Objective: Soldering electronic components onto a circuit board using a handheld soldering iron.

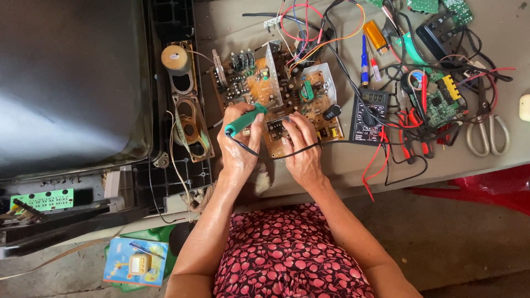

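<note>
My left hand [238, 149] is wrapped tight around the green handle of the soldering iron [245, 120], gripped like a pen so the tip angles up and right onto the brown circuit board [276, 91] at centre frame. The iron's black cord [276, 153] loops under both wrists, out of the way of the joint. My right hand [302, 149] lies flat and open on the board's lower edge, fingers spread and pressing down, gripping nothing; I reckon it's there to keep the board from sliding while the iron works.

Just right of that hand sits the black multimeter [368, 108], its red and black test leads [381, 157] spilling toward the table edge [353, 182], close enough to grab. Above it lie a blue pen-shaped tool [364, 60] and an orange lighter [376, 36]. Further right, a small green circuit board [439, 99] sits under a tangle of wires, with scissors [488, 127] beside it at the right edge.

To the left of the board, speakers [185, 94] sit in the black frame of the opened television [72, 83] that fills the upper left.
</note>
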